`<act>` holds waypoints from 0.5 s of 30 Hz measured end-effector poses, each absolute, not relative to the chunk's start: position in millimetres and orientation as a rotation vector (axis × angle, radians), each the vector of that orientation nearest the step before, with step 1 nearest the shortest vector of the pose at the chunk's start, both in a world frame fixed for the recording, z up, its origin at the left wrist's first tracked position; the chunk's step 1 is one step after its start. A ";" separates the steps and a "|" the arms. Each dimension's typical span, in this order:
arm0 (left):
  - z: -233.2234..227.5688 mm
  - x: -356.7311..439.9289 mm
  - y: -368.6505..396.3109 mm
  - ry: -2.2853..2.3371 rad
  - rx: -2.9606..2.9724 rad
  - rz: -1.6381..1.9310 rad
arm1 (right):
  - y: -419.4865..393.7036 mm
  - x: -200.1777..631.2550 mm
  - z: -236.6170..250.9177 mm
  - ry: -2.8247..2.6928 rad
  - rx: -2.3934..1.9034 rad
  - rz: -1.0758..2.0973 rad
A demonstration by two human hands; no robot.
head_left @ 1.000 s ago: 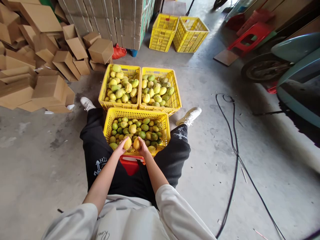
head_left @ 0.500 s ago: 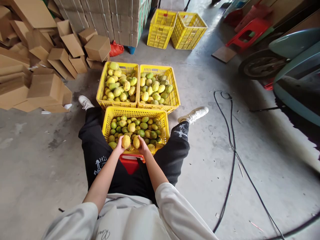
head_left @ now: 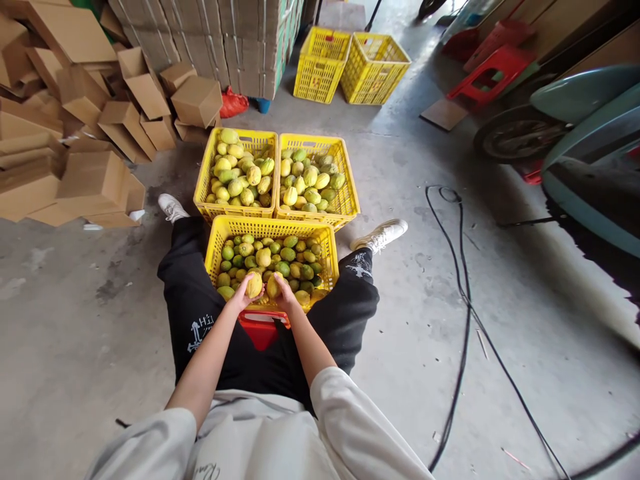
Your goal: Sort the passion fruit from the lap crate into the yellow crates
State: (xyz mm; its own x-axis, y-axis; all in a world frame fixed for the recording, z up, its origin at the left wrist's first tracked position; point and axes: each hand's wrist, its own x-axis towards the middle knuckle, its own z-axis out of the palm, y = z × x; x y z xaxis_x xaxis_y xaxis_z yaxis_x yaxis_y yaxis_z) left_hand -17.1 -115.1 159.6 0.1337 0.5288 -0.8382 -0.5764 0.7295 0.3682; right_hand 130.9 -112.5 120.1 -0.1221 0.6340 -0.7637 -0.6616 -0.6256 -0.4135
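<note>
I sit on a red stool (head_left: 261,329) with a yellow crate (head_left: 327,250) of green and yellow fruit between my legs. My left hand (head_left: 241,297) holds a yellow fruit (head_left: 254,285) over the crate's near edge. My right hand (head_left: 286,295) holds another yellow fruit (head_left: 273,287) right beside it. The two fruits are close together, almost touching.
Two more yellow crates of fruit, one at far left (head_left: 205,183) and one at far right (head_left: 350,187), stand just beyond the near one. Two empty yellow crates (head_left: 350,70) sit farther back. Cardboard boxes (head_left: 90,133) pile up at left. A black cable (head_left: 463,293) and a scooter (head_left: 575,133) lie at right.
Both hands stay at the crate's near edge with their fruits. The left fruit has turned slightly in my hand. The view has shifted a little.
</note>
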 end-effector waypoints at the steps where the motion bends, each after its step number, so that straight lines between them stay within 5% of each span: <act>1: 158.5 -17.3 -115.4 1.201 -0.039 0.801 | -112.3 131.2 120.6 0.071 -1.245 1.856; 15: 150.3 -17.3 -123.4 1.276 0.033 0.956 | -112.2 133.8 129.0 0.065 -1.166 1.825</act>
State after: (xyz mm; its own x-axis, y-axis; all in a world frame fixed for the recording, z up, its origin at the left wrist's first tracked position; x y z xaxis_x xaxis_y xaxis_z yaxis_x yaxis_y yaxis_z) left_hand -17.3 -123.4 150.3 -0.0234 0.6162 -0.7872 -0.5827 0.6314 0.5116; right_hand 133.8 -112.2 129.0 -0.1091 0.6722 -0.7322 -0.7223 -0.5597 -0.4062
